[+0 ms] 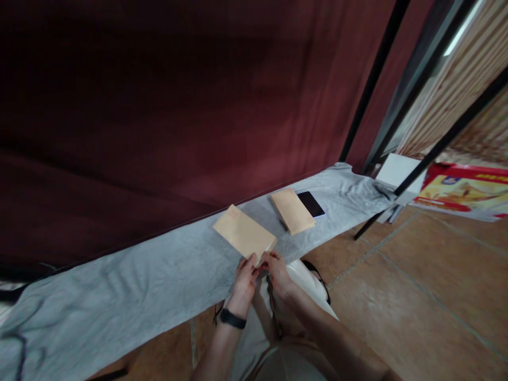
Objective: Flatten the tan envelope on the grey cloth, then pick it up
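Observation:
A tan paper envelope (244,231) with a small reddish print in its far corner lies slantwise in front of me. Its near end is between my hands. My left hand (246,276) pinches the near edge, thumb over the paper. Close beside it, my right hand (277,270) has its fingers closed at the pale flap on the same end. To the right, a stack of similar envelopes (292,211) rests on the grey cloth. A dark-screened phone (311,204) sits against the far side of that stack, partly covered by it.
Grey cloth (159,275) covers a long narrow bench. Behind it hangs a dark red curtain (198,106). Black metal poles (373,79) rise at the right. A red and yellow box (464,190) and a white box (400,174) stand on the tiled floor (416,296).

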A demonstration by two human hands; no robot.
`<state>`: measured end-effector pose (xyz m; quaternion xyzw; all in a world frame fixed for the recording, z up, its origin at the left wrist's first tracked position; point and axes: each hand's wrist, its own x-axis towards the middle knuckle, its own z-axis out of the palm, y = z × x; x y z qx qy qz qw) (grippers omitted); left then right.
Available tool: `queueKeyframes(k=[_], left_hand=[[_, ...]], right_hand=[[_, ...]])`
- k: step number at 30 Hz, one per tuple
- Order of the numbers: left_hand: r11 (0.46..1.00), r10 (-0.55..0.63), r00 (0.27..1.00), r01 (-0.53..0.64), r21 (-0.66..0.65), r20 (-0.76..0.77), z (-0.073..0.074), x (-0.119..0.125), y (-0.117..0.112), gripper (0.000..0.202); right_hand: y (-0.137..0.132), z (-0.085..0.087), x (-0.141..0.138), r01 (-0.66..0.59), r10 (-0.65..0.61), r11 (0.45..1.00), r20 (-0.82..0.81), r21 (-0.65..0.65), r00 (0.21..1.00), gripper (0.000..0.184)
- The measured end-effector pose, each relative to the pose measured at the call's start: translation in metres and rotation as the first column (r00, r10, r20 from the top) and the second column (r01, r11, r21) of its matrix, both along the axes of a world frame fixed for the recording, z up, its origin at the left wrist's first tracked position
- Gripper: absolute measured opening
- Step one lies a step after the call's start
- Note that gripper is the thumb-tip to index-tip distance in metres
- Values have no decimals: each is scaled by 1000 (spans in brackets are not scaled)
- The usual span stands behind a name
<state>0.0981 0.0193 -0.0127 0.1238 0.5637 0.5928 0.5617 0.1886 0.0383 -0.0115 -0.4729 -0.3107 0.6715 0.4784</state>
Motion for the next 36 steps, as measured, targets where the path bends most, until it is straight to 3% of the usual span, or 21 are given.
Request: queueKeyframes(k=[6, 12, 14, 16, 18, 21, 23, 25, 26, 28, 29, 31, 32, 34, 36], left_hand=[[998, -61, 992, 64, 21, -111, -6, -20, 11, 21], [995, -98, 982, 96, -22, -160, -8, -48, 24, 29], [994, -106, 976, 98, -48, -190, -11, -55, 25, 30], [992, -117, 969, 105, -64, -220, -14, -58, 24, 31], [990, -139, 961, 128, -61, -240, -17, -59, 21, 31], [983, -177, 944, 159, -87, -279, -19, -62, 16, 30], [975, -213, 905, 171, -145, -367, -20, -66, 11, 28], [971, -225, 796, 140, -191, -562, -20, -72, 6, 22], [977, -207, 696, 107, -186, -687, -19, -75, 5, 17], [991, -127, 417, 84, -102, -900, -16, -79, 6, 8], [991, -80, 272, 127, -47, -959, -15, -80, 11, 10], [958, 0, 39, 287, 11, -999, -12, -82, 26, 23], [927, 24, -45, 375, 6, -999, -12, -82, 37, 29], [871, 27, -186, 487, -68, -982, -14, -86, 64, 42], [832, -21, -284, 526, -174, -959, -18, -95, 90, 51]], right_hand=[[16, -14, 4, -65, 64, 998, 115, 3, 991, 31], [34, -27, 31, -51, 5, 989, 311, 138, 951, 27], [40, -29, 40, -85, -43, 958, 427, 275, 903, 27], [46, -29, 45, -229, -82, 860, 568, 456, 819, 30], [50, -28, 46, -434, -100, 705, 685, 561, 722, 35], [53, -29, 43, -670, -77, 503, 800, 546, 595, 38], [53, -33, 42, -768, -84, 404, 856, 497, 510, 39], [51, -37, 42, -812, -114, 356, 884, 463, 454, 40], [50, -40, 42, -819, -135, 348, 889, 457, 438, 41], [49, -44, 43, -822, -174, 342, 890, 456, 422, 41], [48, -45, 43, -823, -187, 339, 890, 455, 416, 41], [48, -47, 43, -827, -205, 334, 891, 453, 406, 41], [48, -47, 42, -827, -212, 331, 890, 454, 403, 42], [48, -47, 42, -826, -224, 325, 886, 460, 405, 43], [49, -47, 41, -822, -232, 318, 880, 472, 416, 45]])
